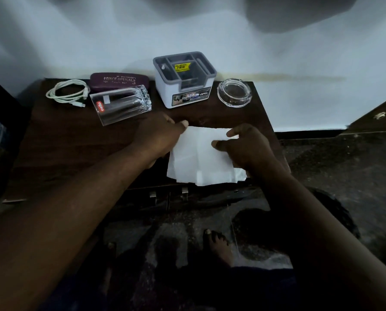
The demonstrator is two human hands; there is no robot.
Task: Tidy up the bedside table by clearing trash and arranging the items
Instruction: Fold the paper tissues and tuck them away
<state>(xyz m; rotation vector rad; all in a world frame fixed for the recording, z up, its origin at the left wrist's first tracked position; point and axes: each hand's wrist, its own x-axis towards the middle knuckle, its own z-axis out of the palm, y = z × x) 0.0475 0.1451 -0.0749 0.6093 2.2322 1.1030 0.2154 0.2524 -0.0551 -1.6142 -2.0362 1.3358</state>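
While both hands pinch one tissue (201, 153), five other items line the table (75, 142).

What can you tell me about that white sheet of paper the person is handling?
The white paper looks like a thin tissue or napkin with soft fold creases. It lies flat at the front of the dark wooden bedside table, its near edge hanging slightly over the rim. The left hand pinches its far left corner, and the right hand grips its right side. Nothing else touches it.
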